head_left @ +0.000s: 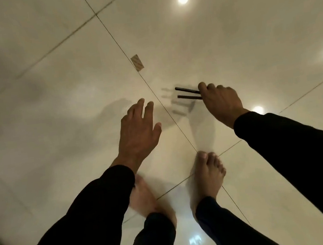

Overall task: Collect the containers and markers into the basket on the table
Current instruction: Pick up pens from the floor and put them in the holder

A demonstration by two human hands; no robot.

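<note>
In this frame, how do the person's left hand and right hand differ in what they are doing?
The right hand grips two dark markers, fingers curled round them; the left hand holds nothing. The left hand's fingers are spread and fairly straight, while the right hand's are bent. Both reach out above the tiled floor from black sleeves.

Floor tiles (51,95): glossy, smooth, pale, mirroring ceiling lamps at 1 and 3 o'clock; two markers (187,93): black, smooth, dull sheen; sleeves (302,145): matt black cloth; label (137,62) at 12 o'clock: tan, paper-like, flat.
</note>
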